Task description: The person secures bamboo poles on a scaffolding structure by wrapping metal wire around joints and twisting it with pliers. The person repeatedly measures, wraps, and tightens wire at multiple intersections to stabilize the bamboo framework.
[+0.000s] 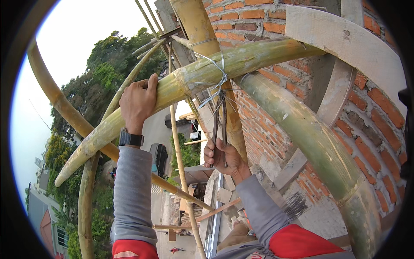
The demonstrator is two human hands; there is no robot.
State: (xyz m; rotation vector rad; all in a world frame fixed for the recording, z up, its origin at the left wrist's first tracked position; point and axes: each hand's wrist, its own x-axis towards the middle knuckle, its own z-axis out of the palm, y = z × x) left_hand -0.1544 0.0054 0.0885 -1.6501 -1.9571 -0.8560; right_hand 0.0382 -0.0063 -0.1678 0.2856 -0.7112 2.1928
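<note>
A thick green-yellow bamboo pole (254, 58) slants across in front of me. My left hand (139, 101) is wrapped round it left of the joint. Loops of thin wire (223, 78) bind this pole to an upright bamboo post (196, 19) behind it, with loose ends sticking out. My right hand (229, 156) is closed on the handles of dark metal pincers (221, 118), below the pole. The pincers point upward, their jaws at the twisted wire; whether they bite it I cannot tell.
Another thick bamboo pole (302, 125) runs down at the right, beside a brick wall (267, 116). A pale curved-looking board (345, 36) is at the upper right. More bamboo poles (64, 99) cross at the left. Far below are a dark car (159, 157) and trees (103, 64).
</note>
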